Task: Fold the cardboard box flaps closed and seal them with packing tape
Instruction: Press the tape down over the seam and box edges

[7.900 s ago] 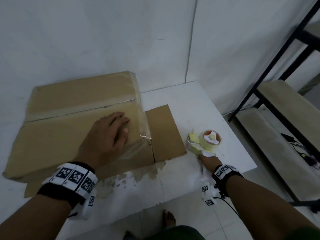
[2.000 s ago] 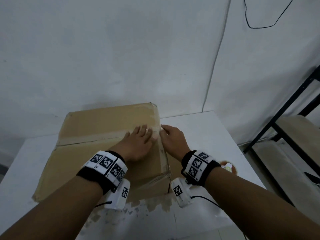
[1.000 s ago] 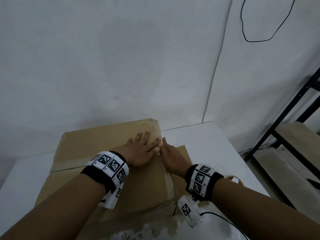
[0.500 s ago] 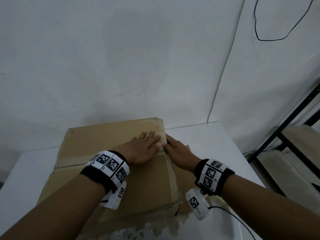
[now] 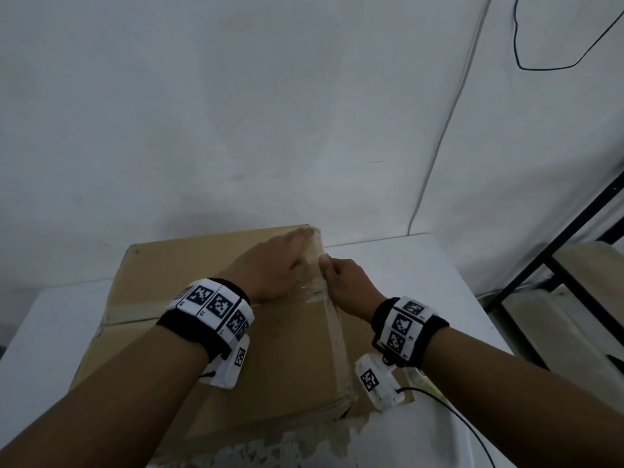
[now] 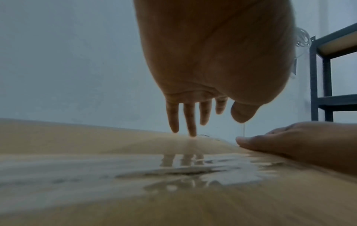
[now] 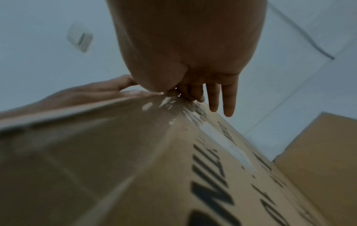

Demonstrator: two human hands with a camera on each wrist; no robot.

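A closed cardboard box [image 5: 277, 349] lies on the white table [image 5: 422, 265]. Clear packing tape [image 5: 332, 319] runs along its right top edge and down the side. My left hand [image 5: 280, 265] lies flat on the box top near the far right corner, and its straight fingertips [image 6: 190, 130] press the taped cardboard [image 6: 173, 168]. My right hand [image 5: 344, 282] sits at the box's right edge. Its thumb is on the top edge and its straight fingers [image 7: 212, 97] point down the printed side [image 7: 222, 175]. Neither hand holds anything.
A loose flat piece of cardboard [image 7: 318, 145] lies on the table to the right of the box, under my right wrist [image 5: 405, 393]. The wall stands close behind the box. Black metal shelving [image 5: 574, 238] stands at the right. A wall switch [image 7: 80, 37] shows.
Both hands have slid along the taped right edge toward the far corner. The left hand now reaches that corner, with the right thumb just behind it.
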